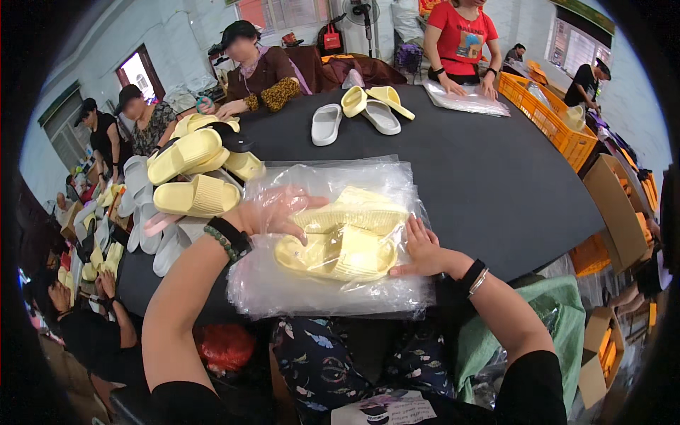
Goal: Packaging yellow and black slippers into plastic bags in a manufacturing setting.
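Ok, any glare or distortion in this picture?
Head view: glare streaks whiten the clear plastic bags; head view: the doorway at upper left leans with fisheye distortion, its opening washed out; head view: the corners fall to black.

Fine print on the white panel (pixel 384 409) at your lap, lettering on the red shirt (pixel 453 39) opposite, pale marking on the red bag (pixel 331 37), none clearly legible.

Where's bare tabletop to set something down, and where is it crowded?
The widest bare black tabletop lies right of the clear plastic bags, toward the orange crate. A narrow strip separates those bags from the grey slides beyond. Crowded: the left, with heaped slides, and the middle, with left hand, right hand and bagged yellow slides.
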A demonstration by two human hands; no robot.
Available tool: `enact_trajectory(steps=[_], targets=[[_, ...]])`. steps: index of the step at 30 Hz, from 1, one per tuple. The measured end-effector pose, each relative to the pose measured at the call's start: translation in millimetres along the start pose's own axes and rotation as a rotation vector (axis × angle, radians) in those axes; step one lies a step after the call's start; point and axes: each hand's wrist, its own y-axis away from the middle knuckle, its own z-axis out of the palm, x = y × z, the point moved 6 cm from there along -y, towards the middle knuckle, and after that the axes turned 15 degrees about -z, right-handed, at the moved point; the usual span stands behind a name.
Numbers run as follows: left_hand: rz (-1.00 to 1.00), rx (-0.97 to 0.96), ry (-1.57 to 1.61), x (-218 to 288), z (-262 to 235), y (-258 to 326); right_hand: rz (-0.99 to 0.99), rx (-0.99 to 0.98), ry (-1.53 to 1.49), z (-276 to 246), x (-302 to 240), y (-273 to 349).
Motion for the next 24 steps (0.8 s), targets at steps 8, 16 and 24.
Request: enact_trajectory(steps=[8,16,24], targets=[[0.05,0.135,-0.095,6.0,12.6,-10.1,-0.003,-0.043,0.003,-0.3,-0.1,1.3],[0.04,0.409,-0.669,2.9,18.3,26.9,-0.009,-0.036,0.012,-3.9,-8.7,1.7],[0.144,0.426,-0.345,44.0,21.1,-2.9,0.002,-0.074,0.033,-2.2,-4.1,5.5]])
